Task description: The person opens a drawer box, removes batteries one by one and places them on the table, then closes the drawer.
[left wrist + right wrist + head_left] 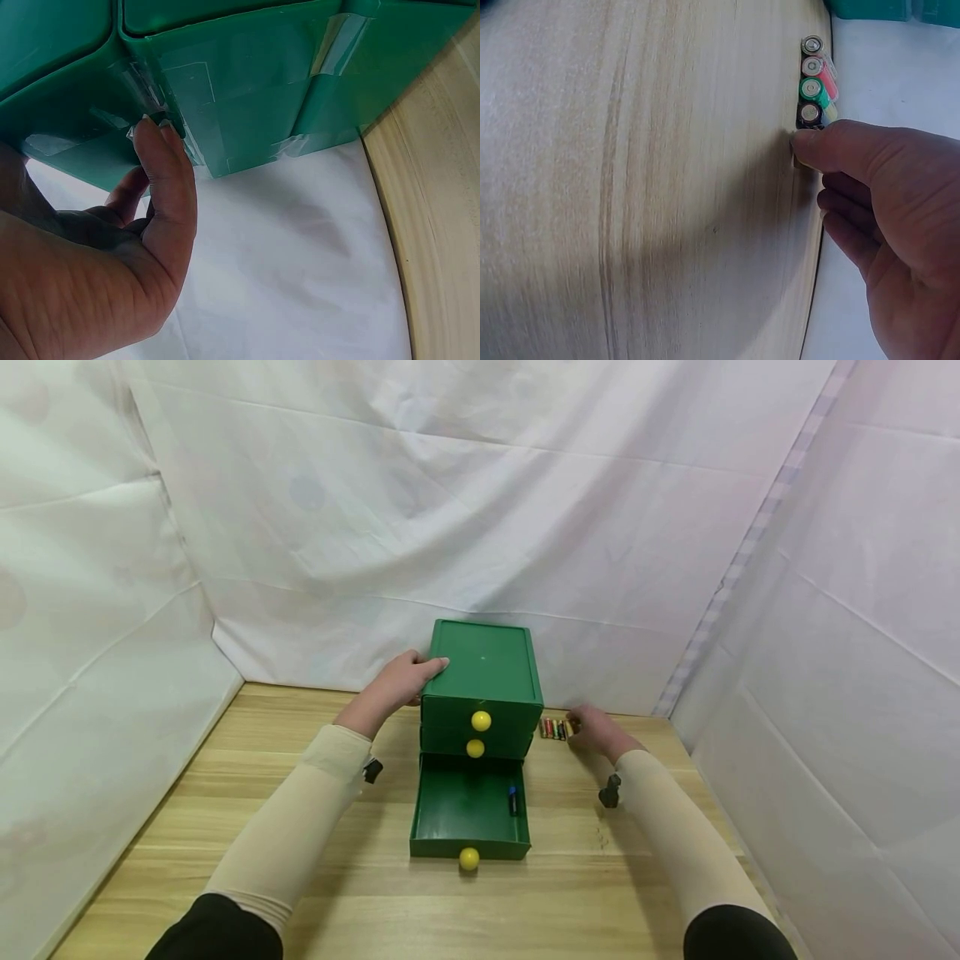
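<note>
A green drawer cabinet [483, 664] with yellow knobs stands against the back cloth. My left hand [397, 685] grips its upper left edge, thumb on top and bent fingers [166, 169] against the side wall. The bottom drawer [442, 810] is pulled out; a dark battery with a blue end [513, 801] lies in it, near the right wall. Right of the cabinet, several batteries [811, 88] stand side by side in a row. At the row's near end in the right wrist view, my right hand [600, 731] pinches a battery, mostly hidden by the thumb.
White cloth [480, 527] hangs behind the wooden table [360, 893] and on both sides. The two upper drawers, with yellow knobs [481, 721], are closed. Clear tape [341, 45] runs over the cabinet's side. The open drawer's knob [468, 859] juts toward the front.
</note>
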### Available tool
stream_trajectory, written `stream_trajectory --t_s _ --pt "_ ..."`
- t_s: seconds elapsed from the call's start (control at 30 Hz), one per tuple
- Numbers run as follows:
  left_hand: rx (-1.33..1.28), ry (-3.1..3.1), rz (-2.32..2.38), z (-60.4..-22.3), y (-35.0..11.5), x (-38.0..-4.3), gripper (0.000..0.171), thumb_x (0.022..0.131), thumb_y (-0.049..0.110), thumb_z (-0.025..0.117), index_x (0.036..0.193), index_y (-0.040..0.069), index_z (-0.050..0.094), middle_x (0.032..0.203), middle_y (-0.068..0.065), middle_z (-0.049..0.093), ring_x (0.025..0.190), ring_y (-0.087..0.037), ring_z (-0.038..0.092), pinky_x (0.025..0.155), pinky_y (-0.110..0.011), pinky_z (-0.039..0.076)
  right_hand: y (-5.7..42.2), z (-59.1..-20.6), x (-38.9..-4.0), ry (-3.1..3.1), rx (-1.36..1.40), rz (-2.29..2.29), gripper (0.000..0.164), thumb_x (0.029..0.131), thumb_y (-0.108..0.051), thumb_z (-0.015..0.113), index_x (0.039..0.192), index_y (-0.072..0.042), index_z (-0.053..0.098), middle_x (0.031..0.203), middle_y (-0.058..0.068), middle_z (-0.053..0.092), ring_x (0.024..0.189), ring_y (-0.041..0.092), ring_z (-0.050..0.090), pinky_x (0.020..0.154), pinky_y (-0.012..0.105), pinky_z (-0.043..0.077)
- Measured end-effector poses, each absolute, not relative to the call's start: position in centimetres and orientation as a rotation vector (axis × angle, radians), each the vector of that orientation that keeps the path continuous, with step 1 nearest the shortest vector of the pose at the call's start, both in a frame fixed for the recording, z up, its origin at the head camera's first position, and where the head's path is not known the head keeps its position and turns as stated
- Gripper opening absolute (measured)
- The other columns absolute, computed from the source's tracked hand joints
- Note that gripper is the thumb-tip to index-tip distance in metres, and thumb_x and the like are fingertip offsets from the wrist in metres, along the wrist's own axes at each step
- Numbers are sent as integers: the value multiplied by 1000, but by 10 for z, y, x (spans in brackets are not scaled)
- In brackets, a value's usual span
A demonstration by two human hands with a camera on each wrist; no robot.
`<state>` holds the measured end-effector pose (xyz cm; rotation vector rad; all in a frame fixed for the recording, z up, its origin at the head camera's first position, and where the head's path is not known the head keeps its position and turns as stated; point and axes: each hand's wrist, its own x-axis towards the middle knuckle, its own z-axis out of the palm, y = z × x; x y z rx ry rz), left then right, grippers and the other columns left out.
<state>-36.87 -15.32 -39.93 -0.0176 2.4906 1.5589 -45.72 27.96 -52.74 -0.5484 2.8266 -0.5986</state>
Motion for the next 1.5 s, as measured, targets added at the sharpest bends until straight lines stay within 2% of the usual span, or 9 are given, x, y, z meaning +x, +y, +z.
stream_trajectory --t_s 0.2,0.3,0.47,0.63,0.77,0.93,1.2,1.3,1.5 --pt "-12 2481 1569 -399 -153 -369 82 110 66 57 159 2 45 142 -18 59 123 -34 64 107 -52 57 282 -522 -452 2830 -526 -660 60 97 -3 83 150 13 57 145 33 58 135 51 58 116 63 48" --pt "-11 2485 1565 -399 -153 -368 80 110 66 57 157 2 46 141 -18 60 122 -34 64 107 -52 58 282 -516 -448 2842 -525 -701 58 101 -7 80 149 14 56 148 35 57 139 54 55 118 65 46" --pt "-12 2486 1567 -398 -153 -367 78 110 65 57 156 2 47 138 -18 61 121 -34 65 106 -53 58 277 -500 -437 2866 -535 -712 44 107 -13 74 141 12 63 140 31 65 132 50 61 113 64 50" --pt "-7 2485 1570 -399 -153 -369 79 110 65 57 156 2 47 139 -18 60 121 -34 64 107 -53 58 265 -480 -418 2876 -641 -606 37 107 -17 74 133 9 68 129 26 70 122 44 67 106 61 56" --pt "-1 2485 1571 -400 -153 -370 80 110 66 57 157 2 47 140 -18 60 121 -33 64 107 -52 57 253 -463 -399 2825 -740 -454 36 107 -23 76 128 5 71 125 23 73 116 41 71 101 58 58" --pt "-1 2488 1562 -398 -154 -369 77 110 65 57 154 3 49 138 -18 60 118 -33 64 105 -51 58 230 -445 -371 2736 -739 -267 43 109 -30 74 135 4 71 132 21 74 120 37 71 105 56 58" --pt "-6 2481 1561 -398 -153 -369 77 111 64 57 155 3 48 138 -18 60 119 -34 64 107 -53 57 192 -428 -326 2680 -865 -147 30 105 -27 79 118 0 77 114 11 77 101 26 73 94 50 62" --pt "-4 2484 1558 -398 -152 -369 77 111 64 57 155 3 48 138 -18 60 119 -33 65 107 -52 58 179 -423 -312 2644 -928 -161 29 103 -23 81 119 1 77 120 14 77 107 29 73 97 50 61" --pt "0 2495 1548 -397 -153 -369 76 111 64 57 155 3 48 137 -18 61 118 -33 65 105 -51 58 156 -423 -294 2642 -1020 -130 32 102 -25 84 121 -1 77 119 11 74 104 24 70 96 46 61"
